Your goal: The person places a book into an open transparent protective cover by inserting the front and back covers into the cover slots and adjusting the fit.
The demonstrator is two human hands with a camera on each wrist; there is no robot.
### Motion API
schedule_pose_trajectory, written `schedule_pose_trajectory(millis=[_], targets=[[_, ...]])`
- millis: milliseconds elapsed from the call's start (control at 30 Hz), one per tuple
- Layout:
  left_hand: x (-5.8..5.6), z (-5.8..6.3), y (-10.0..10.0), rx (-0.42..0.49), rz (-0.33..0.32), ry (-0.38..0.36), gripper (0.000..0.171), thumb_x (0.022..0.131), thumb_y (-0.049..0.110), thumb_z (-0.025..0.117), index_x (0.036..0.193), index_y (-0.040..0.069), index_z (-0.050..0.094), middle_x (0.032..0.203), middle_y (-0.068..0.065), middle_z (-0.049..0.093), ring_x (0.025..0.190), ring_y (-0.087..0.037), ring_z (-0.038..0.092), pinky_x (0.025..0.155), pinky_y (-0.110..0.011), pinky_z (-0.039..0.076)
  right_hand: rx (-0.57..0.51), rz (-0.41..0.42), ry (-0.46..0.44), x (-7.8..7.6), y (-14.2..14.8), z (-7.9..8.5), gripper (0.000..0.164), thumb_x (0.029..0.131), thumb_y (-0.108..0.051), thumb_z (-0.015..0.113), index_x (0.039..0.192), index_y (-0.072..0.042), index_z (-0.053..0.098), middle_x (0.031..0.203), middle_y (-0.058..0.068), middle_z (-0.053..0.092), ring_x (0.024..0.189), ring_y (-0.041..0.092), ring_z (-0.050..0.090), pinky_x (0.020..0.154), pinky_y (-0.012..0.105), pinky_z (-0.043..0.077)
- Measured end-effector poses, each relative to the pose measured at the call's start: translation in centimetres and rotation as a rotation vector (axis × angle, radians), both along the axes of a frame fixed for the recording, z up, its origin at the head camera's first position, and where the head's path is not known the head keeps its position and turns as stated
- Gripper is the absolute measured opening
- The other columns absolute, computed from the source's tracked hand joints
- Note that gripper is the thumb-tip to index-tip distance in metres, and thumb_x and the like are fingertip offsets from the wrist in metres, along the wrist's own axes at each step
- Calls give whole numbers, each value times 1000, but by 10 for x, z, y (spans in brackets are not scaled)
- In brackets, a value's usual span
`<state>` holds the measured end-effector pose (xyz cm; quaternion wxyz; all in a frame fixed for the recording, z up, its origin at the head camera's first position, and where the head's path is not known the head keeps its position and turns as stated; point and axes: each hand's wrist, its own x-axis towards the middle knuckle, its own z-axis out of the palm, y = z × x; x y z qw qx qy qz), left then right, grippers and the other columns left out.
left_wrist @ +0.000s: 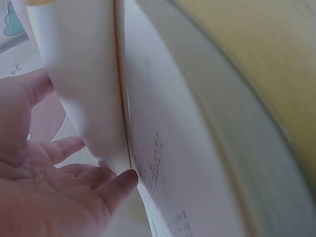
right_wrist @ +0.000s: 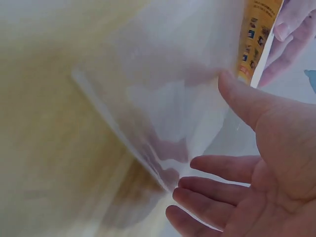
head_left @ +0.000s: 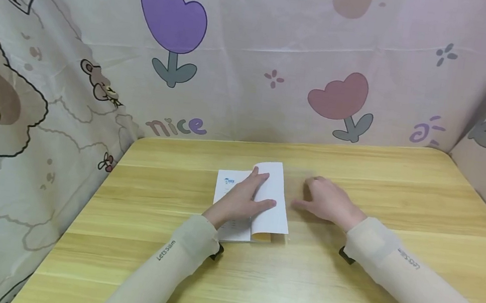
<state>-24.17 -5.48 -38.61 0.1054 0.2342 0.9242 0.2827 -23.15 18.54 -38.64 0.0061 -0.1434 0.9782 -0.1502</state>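
Observation:
A book [head_left: 234, 231] with white printed pages lies on the wooden table. One white leaf [head_left: 272, 216] of it, perhaps the cover, stands partly raised, with orange on its underside. My left hand [head_left: 239, 199] lies over the book with thumb and finger stretched onto that leaf. In the left wrist view its fingertips [left_wrist: 129, 177] reach the fold beside a printed page [left_wrist: 163, 123]. Clear plastic film [right_wrist: 163, 108] extends from the orange printed side [right_wrist: 254, 39]. My right hand [head_left: 330, 200] is to the book's right, its thumb and loosely bent fingers at the film's edge.
The wooden table [head_left: 155, 272] reaches back to a hanging cloth [head_left: 257, 32] printed with tulips and bears. Cloth also hangs at the left and right sides. A dark wrist strap [head_left: 347, 255] shows under the right sleeve.

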Motion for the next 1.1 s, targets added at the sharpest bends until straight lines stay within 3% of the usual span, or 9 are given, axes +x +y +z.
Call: schedule_pose_trajectory(millis=[67, 233, 733, 1100], targets=[[0, 0, 1, -23, -2, 9, 81, 90, 54, 57, 154, 15, 26, 159, -10, 2, 142, -22, 11, 111, -40, 18, -1, 3, -6, 1, 1, -2, 66, 79, -51, 72, 110, 7, 62, 110, 20, 60, 87, 29, 56, 74, 43, 50], [1, 0, 5, -69, -1, 22, 81, 91, 53, 57, 154, 14, 26, 159, -11, 3, 142, -23, 10, 112, -41, 18, 8, -9, -37, 4, 5, -5, 84, 77, -52, 73, 128, 11, 53, 133, 29, 48, 114, 42, 51, 90, 55, 45], [6, -3, 23, -237, 66, 42, 78, 92, 50, 57, 155, 16, 26, 159, -12, -2, 143, -25, 6, 104, -49, 32, 10, 1, -53, 3, 10, -10, 87, 80, -52, 71, 134, 12, 49, 138, 32, 42, 123, 45, 43, 96, 56, 39], [9, -3, 33, -354, 62, 92, 76, 93, 53, 53, 154, 13, 29, 158, -15, -1, 143, -29, 3, 108, -48, 25, 19, 8, -66, 2, 11, -8, 86, 82, -50, 70, 135, 13, 47, 141, 32, 38, 127, 46, 38, 100, 56, 35]])
